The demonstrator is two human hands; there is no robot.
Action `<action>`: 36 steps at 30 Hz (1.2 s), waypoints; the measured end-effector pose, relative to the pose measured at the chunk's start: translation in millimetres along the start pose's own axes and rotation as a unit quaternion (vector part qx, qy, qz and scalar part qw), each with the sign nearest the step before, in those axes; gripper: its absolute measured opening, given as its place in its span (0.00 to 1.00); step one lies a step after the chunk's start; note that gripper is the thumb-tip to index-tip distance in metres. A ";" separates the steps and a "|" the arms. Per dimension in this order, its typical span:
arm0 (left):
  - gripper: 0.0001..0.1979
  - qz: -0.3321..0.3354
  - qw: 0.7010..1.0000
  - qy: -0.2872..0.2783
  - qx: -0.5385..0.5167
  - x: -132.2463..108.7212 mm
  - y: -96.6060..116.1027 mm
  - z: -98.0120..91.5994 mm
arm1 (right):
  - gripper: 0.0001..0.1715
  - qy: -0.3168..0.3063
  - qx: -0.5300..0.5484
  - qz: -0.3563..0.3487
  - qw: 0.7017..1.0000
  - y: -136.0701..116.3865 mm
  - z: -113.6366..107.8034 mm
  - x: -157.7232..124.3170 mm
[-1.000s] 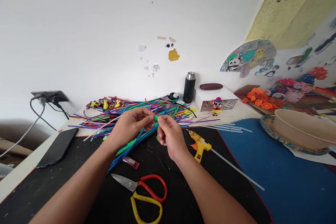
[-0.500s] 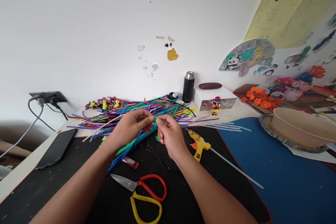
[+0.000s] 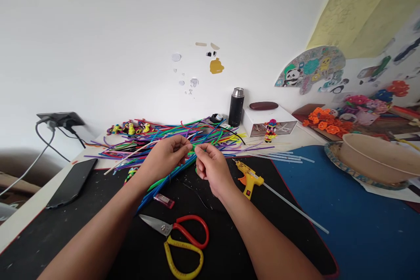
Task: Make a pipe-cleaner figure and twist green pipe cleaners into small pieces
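Note:
My left hand and my right hand meet with their fingertips almost touching, both closed in a pinch. Between them is a small green pipe cleaner, mostly covered by the fingers; a bit of green also shows under the right fingers. Behind the hands lies a big heap of pipe cleaners in many colours. Scissors with one red and one yellow handle rest on the black mat below. A small pink-and-clear case lies near my left wrist. Right of my right hand is a yellow glue gun.
Clear glue sticks lie at the right. A black phone is at the left. At the back stand a black bottle, a white box and a small figure. A beige bowl sits far right.
The view has shifted very slightly. The green bit below my right fingers shows less now. Both hands stay pinched together in nearly the same place.

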State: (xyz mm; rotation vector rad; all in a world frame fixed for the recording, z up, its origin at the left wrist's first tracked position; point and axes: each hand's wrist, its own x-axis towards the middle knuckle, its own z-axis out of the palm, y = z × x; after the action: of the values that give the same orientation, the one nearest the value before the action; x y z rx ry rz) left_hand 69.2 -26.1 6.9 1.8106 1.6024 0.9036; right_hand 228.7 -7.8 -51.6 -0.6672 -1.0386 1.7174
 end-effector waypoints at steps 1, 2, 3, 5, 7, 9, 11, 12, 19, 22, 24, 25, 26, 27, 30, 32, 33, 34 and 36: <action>0.16 0.000 1.000 -0.001 0.001 0.2 -0.1 -0.4 | 0.20 -0.003 -0.004 0.002 1.000 -0.3 -0.8 0.2; 0.16 0.003 1.000 -0.005 -0.005 0.4 -0.1 -1.0 | 0.20 -0.006 -0.010 0.002 1.000 -0.7 -1.7 0.5; 0.16 0.005 1.000 -0.013 -0.016 0.6 0.1 -1.7 | 0.20 -0.010 -0.018 -0.001 1.000 -1.4 -2.6 0.6; 0.17 0.007 0.998 -0.033 -0.054 0.8 0.8 -3.2 | 0.20 -0.018 -0.032 -0.007 0.999 -3.4 -4.0 0.6; 0.19 0.001 0.994 -0.051 -0.093 0.9 1.4 -4.4 | 0.20 -0.026 -0.038 -0.009 0.999 -5.4 -4.6 0.2; 0.21 -0.007 0.991 -0.064 -0.115 1.0 1.6 -4.9 | 0.20 -0.032 -0.036 -0.009 0.999 -6.5 -4.5 -0.2; 0.22 -0.011 0.991 -0.065 -0.118 1.5 1.2 -4.3 | 0.19 -0.031 -0.031 -0.007 0.999 -6.3 -4.2 0.0; 0.22 -0.013 0.991 -0.060 -0.117 1.9 0.7 -3.7 | 0.19 -0.028 -0.029 -0.006 0.999 -5.7 -4.1 0.3; 0.23 -0.020 0.984 -0.052 -0.172 4.9 -5.0 -4.9 | 0.23 -0.016 0.005 0.003 1.000 -3.8 -3.8 0.7; 0.21 -0.016 0.978 -0.041 -0.203 4.5 -5.8 -8.3 | 0.25 -0.012 0.020 0.001 1.000 -6.6 -3.3 -0.3; 0.21 -0.014 0.977 -0.033 -0.210 3.9 -4.9 -8.9 | 0.26 -0.004 0.024 -0.003 1.000 -8.3 -2.8 -0.7; 0.21 -0.014 0.978 -0.032 -0.207 3.7 -4.0 -8.5 | 0.27 0.000 0.024 -0.005 1.000 -8.7 -2.5 -0.7; 0.21 -0.013 0.979 -0.032 -0.200 3.6 -3.0 -7.6 | 0.27 0.004 0.021 -0.005 1.000 -8.9 -2.2 -0.7; 0.22 -0.012 0.981 -0.033 -0.190 3.5 -1.9 -6.2 | 0.27 0.006 0.017 -0.005 1.000 -8.7 -1.8 -0.7; 0.24 -0.011 0.987 -0.038 -0.157 3.8 0.8 -0.7 | 0.27 0.013 -0.005 -0.012 1.000 -7.1 -1.2 -0.2; 0.24 -0.009 0.989 -0.038 -0.139 3.9 1.9 2.1 | 0.26 0.024 -0.017 -0.022 0.999 -5.6 -1.2 0.7; 0.24 -0.007 0.990 -0.035 -0.134 3.6 2.2 2.6 | 0.25 0.032 -0.021 -0.028 0.999 -5.0 -1.4 1.1; 0.24 -0.004 0.991 -0.030 -0.130 3.2 2.6 2.4 | 0.24 0.040 -0.023 -0.033 0.998 -4.4 -1.7 1.6; 0.23 0.000 0.992 -0.009 -0.127 1.6 3.5 0.1 | 0.23 0.054 -0.024 -0.038 0.998 -3.8 -2.2 2.1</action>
State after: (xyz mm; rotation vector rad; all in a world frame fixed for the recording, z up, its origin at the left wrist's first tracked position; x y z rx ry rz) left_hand 71.6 -25.0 9.7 1.6369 1.4059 1.0364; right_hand 231.4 -4.5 -49.3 -0.7342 -1.0181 1.5778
